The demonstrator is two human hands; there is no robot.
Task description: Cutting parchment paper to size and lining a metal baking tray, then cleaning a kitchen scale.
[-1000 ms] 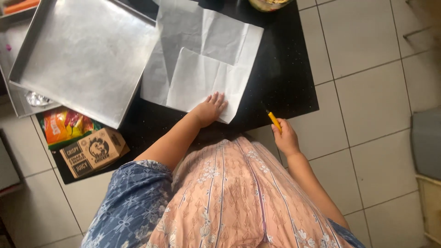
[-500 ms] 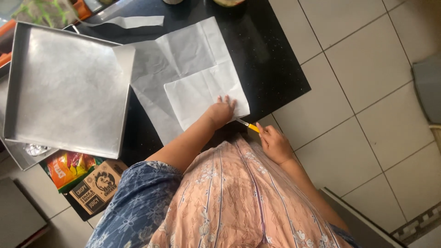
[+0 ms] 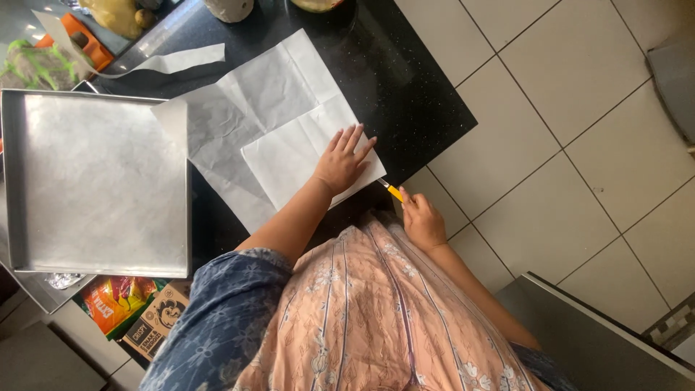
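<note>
Nearest the camera, the person's peach patterned dress (image 3: 376, 318) and blue floral sleeve (image 3: 217, 318) fill the lower frame. Right hand (image 3: 422, 221) sits just off the counter's near corner, fingers closed around a yellow-handled cutter (image 3: 392, 191); the tool's tip points at the near corner of the paper. Left hand (image 3: 342, 161) lies flat on the folded white paper (image 3: 289, 148), fingers spread wide, palm pressing down near the paper's lower right edge. The paper is folded over itself, a smaller layer on a larger creased sheet, resting on the black counter (image 3: 405, 87). Left of the paper, touching its edge, a square metal baking tray (image 3: 14, 181) holds a paper lining. Below the tray, an orange snack bag (image 3: 116, 300) and a brown box (image 3: 156, 329). Farther back, a loose paper strip (image 3: 174, 61) curls across the counter. Pale floor tiles (image 3: 579, 130) lie to the right.
</note>
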